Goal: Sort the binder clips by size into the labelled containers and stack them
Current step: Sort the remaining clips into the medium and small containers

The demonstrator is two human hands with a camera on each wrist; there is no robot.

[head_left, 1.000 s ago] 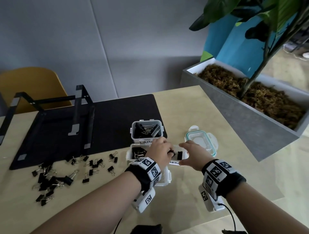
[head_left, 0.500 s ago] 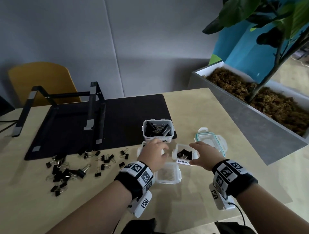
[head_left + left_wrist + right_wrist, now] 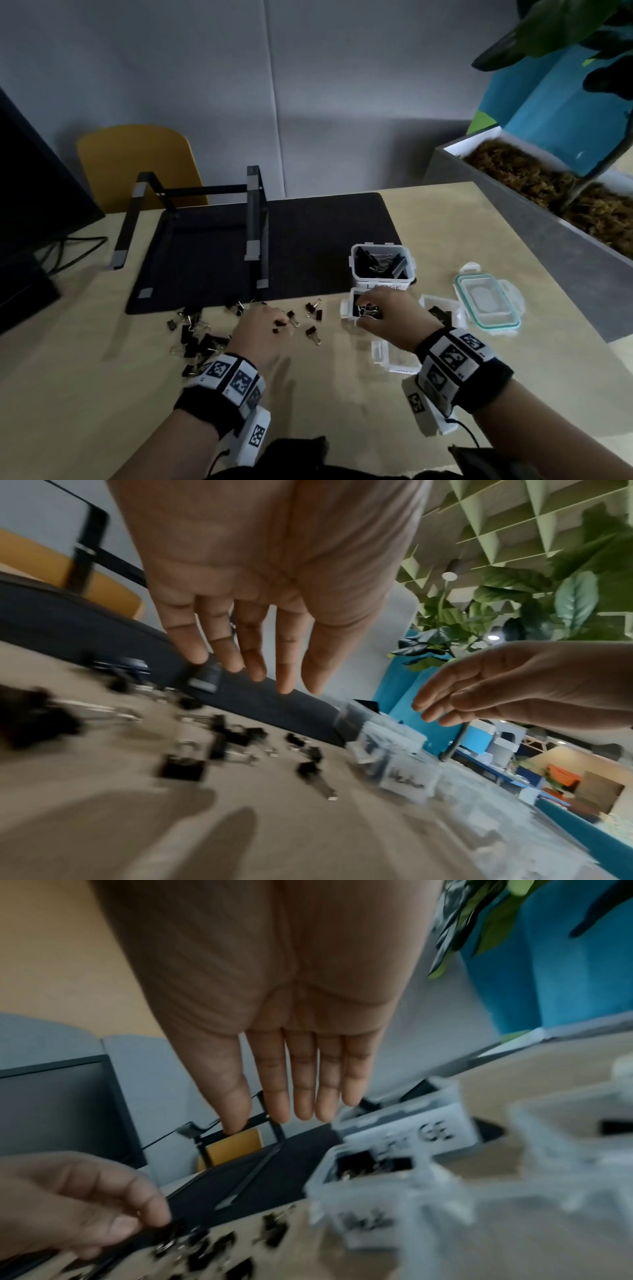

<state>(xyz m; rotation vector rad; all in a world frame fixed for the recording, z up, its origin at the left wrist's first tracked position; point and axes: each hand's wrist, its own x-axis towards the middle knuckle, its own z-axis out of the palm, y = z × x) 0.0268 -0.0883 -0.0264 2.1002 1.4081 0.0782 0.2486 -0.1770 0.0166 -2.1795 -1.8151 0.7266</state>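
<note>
On the surface at 9 o'clock of the containers point(image 3: 380, 265), left hand point(image 3: 263, 330) hovers fingers straight over loose binder clips point(image 3: 202, 337); right hand point(image 3: 390, 317) flat, empty, above the medium container point(image 3: 346, 306).

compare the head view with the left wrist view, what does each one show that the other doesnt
Only the head view shows the container labelled LARGE with clips inside, the teal-rimmed lid lying on the table, the laptop stand, and both wrist bands. Only the left wrist view shows the left hand from the palm side, fingers straight and holding nothing, plus the container with a handwritten label, too blurred to read surely. Both show the loose binder clips on the table, the black mat, and the right hand reaching toward the containers.
</note>
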